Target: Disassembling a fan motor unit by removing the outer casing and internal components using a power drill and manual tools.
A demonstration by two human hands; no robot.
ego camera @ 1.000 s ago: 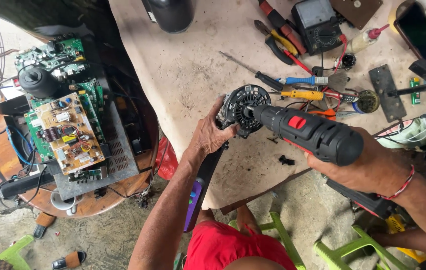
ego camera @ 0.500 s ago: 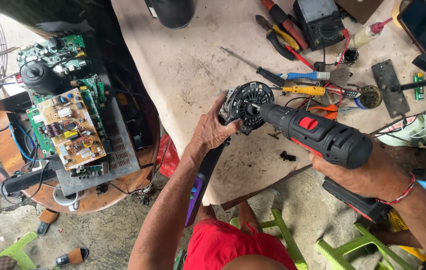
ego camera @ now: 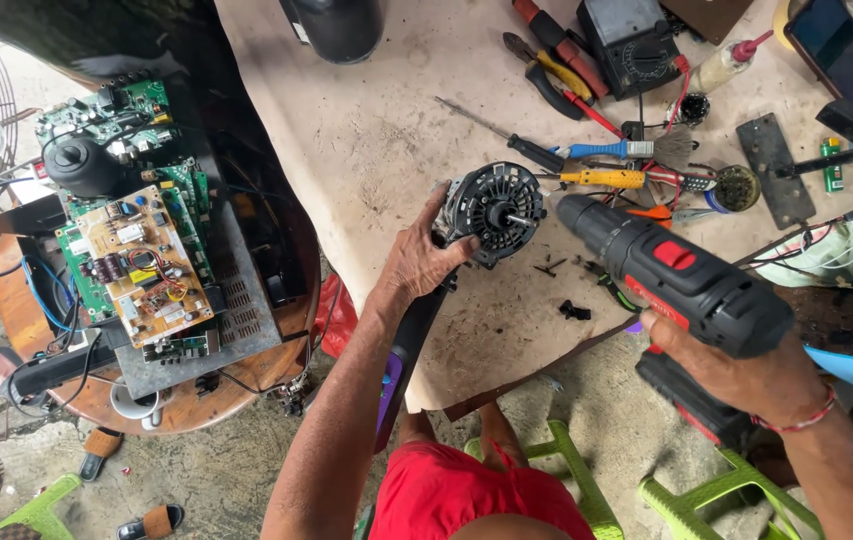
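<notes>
My left hand (ego camera: 418, 262) grips a round black fan motor (ego camera: 494, 208) on its edge over the beige worktable (ego camera: 376, 150), with its short shaft facing right. My right hand (ego camera: 746, 375) holds a black and red cordless drill (ego camera: 681, 280) by the handle. The drill's chuck sits just right of the motor, slightly apart from it. Small black screws (ego camera: 550, 268) and a black plastic bit (ego camera: 574, 311) lie on the table under the drill.
Screwdrivers (ego camera: 601, 178), pliers (ego camera: 541, 70), a multimeter (ego camera: 636, 45), a phone (ego camera: 834, 45) and a dark metal plate (ego camera: 772, 168) crowd the table's far right. Circuit boards (ego camera: 136, 265) sit on a round wooden table at the left. Green stools (ego camera: 586, 485) stand below.
The drill has pulled back to the right, away from the motor's face. My left hand has kept its grip on the motor, which now shows its shaft end.
</notes>
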